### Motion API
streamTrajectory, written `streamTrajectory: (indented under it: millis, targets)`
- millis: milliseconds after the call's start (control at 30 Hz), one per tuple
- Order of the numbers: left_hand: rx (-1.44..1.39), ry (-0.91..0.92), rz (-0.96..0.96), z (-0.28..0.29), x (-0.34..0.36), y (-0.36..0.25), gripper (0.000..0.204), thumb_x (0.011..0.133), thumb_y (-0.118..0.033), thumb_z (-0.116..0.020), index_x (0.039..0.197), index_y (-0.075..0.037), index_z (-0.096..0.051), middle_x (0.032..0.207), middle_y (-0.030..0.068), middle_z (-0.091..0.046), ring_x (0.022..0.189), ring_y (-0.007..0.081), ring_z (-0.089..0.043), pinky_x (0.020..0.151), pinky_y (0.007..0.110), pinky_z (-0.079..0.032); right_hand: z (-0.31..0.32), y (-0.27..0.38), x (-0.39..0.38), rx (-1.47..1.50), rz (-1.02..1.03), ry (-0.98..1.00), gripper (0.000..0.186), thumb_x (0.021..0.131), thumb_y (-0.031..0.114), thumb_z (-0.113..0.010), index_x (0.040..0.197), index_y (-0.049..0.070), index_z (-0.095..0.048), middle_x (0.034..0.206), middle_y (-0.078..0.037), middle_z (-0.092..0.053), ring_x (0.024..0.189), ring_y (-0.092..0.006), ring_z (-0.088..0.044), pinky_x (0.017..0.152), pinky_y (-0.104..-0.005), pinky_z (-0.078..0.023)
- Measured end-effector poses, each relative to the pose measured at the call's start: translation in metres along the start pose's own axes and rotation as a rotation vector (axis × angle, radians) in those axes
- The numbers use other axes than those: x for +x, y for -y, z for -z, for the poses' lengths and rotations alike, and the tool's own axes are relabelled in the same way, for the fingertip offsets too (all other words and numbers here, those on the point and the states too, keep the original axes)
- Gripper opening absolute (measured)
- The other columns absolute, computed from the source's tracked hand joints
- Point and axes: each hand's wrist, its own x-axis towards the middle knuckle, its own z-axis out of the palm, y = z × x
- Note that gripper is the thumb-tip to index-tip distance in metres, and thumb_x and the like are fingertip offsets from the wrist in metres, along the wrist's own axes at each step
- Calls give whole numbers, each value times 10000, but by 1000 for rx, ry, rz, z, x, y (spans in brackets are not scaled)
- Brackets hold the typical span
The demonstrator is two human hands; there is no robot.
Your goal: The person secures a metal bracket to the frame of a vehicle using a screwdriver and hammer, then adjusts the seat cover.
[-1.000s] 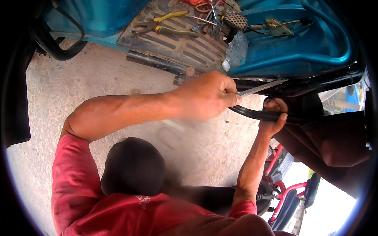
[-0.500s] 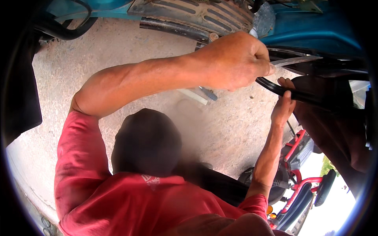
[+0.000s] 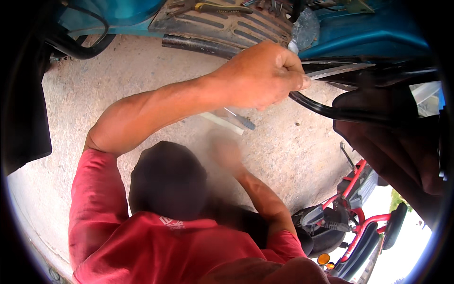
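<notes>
Pinching a grey strip (image 3: 338,71) in the left hand (image 3: 269,75), pointing its long axis rightward from the fingertips toward the black frame (image 3: 404,74), and holding the right hand (image 3: 225,150) farther off over the floor (image 3: 118,71), too blurred to tell its grip.

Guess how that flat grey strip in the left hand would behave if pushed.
The flat grey strip is probably fairly stiff, running nearly straight beyond the left hand; likely light, being so slim; and, with its flat shape, unlikely to roll.
</notes>
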Motion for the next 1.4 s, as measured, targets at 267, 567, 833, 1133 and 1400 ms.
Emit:
streamTrajectory:
  millis: [267,567,833,1133,1400]
  targets:
    - [-70,11,-20,-2,5,9,257,976,-234,-640,972,19,-691,633,-9,-559,548,62,-507,474,261,-386,3,-34,7,-107,100,21,254,869,209,-672,1076,76,-610,966,-161,-703,838,-369,-704,731,-467,-574]
    - [-74,-24,-113,-1,5,19,300,961,-280,-640,963,15,-692,647,7,-588,564,83,-552,494,277,-437,225,-17,-56,186,-143,-114,245,937,169,-661,1128,16,-649,897,-160,-721,691,-311,-683,667,-407,-533]
    - [-104,15,-93,-2,5,19,299,980,-266,-622,946,26,-677,630,16,-581,510,85,-529,444,284,-415,376,70,-113,348,-146,-666,239,983,191,-664,1114,3,-595,865,-59,-679,660,-74,-569,579,-228,-468]
    - [-125,44,-34,4,2,10,302,991,-273,-621,980,25,-663,638,13,-565,500,89,-526,441,284,-417,433,89,-75,-104,298,-1001,204,1003,130,-650,1143,-14,-611,957,-104,-730,675,-59,-586,601,-180,-458]
    - [-13,129,35,27,13,-3,293,985,-272,-621,966,16,-671,630,17,-568,483,105,-535,442,286,-425,432,81,-69,-61,264,-1074,189,975,110,-689,1116,-5,-637,906,-58,-728,674,-47,-582,641,-180,-468]
